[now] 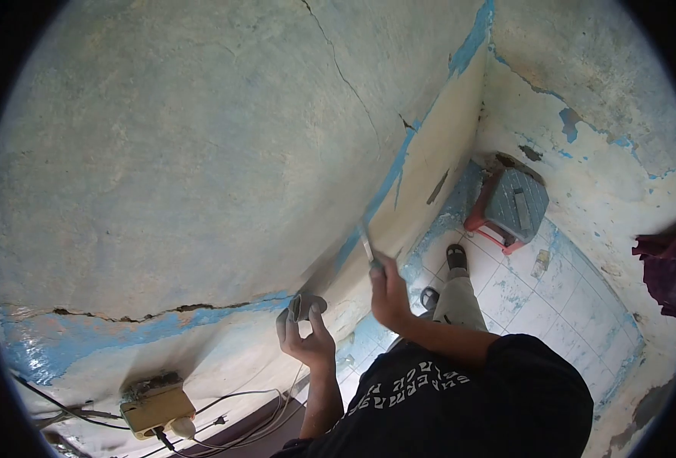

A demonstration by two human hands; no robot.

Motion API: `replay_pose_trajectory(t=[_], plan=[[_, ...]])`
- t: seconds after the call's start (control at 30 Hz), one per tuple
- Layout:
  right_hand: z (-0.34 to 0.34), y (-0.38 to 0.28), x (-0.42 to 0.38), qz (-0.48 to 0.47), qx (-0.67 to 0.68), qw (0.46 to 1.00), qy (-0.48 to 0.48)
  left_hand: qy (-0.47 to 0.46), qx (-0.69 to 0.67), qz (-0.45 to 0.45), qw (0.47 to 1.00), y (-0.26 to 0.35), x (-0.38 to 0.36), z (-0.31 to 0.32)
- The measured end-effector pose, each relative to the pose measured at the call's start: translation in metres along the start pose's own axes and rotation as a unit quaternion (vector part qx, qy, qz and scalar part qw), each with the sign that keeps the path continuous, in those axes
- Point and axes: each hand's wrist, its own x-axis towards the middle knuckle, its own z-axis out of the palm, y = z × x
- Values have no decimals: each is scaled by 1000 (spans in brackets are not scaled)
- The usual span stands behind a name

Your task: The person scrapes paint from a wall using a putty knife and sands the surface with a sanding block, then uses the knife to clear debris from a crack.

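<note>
A scraper-like tool [366, 243] with a thin pale blade is gripped in my right hand [390, 294], its tip against the blue strip of paint [387, 183] on the wall. Lower and to the left, my left hand [307, 340] has its fingers wrapped round a dark grey, folded or cup-like piece [304, 307], held close to the wall. Bare grey-green plaster [185, 168] spreads above the strip, and cream paint [429, 145] lies below it.
A red stool [517, 206] with a grey top and a flat object on it stands in the corner. A yellowish socket box [158, 408] with plugs and cables is at lower left. Dark red cloth [666, 275] hangs at right. Paint flakes cover the tiled floor [567, 305].
</note>
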Motion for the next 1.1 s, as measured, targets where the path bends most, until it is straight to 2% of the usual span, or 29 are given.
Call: replay_pose_trajectory(t=[0.07, 0.1, 0.2, 0.23, 0.33, 0.37, 0.47, 0.53, 0.6, 0.63, 0.67, 0.77, 0.8, 0.87, 0.93, 0.97, 1.1], plan=[[-7, 0, 27, 123, 39, 989, 78, -9, -17, -8, 1000, -2, -2, -3], [-14, -8, 38, 86, 18, 994, 63, -10, -14, -12, 1000, -2, -4, -4], [-3, -15, 17, 104, -5, 994, 11, -15, -18, -11, 1000, 0, -2, -2], [12, 0, -8, -31, -27, 999, 24, -7, -15, -5, 1000, -1, -1, 1], [3, -10, -9, 63, 36, 997, -25, -5, -1, -1, 1000, -1, -1, -2], [2, -13, -7, 68, 36, 997, -28, -8, 3, 2, 1000, 0, -1, -2], [-5, -17, 12, 85, 3, 996, 22, -9, -6, -6, 1000, -2, -3, -2], [-5, -13, 21, 117, -11, 993, 21, -6, 0, -4, 1000, 0, -4, -1], [6, -10, 3, 56, -6, 998, 16, -4, 2, 7, 1000, 0, -2, -1], [11, -9, -3, -34, -9, 999, 32, -2, 0, 6, 1000, -1, -2, -1], [10, -4, -3, -34, -7, 999, 34, -1, -2, 3, 1000, -1, -2, 0], [-6, -17, 22, 122, -8, 991, 49, 1, 3, 18, 1000, 3, -1, -1], [-12, -16, 36, 116, 33, 991, 60, -1, 7, 15, 1000, 3, -3, -4], [-14, -17, 36, 84, 18, 995, 55, -1, 15, 16, 1000, 2, -1, -1], [-2, -14, 8, 113, 21, 993, 14, 4, 4, 16, 1000, 0, -3, 1], [5, -8, -3, 26, 22, 999, 16, 4, -2, 9, 1000, -1, -3, 1], [-10, -10, 31, 106, -1, 993, 61, -11, 6, 10, 1000, -2, -5, -2]])
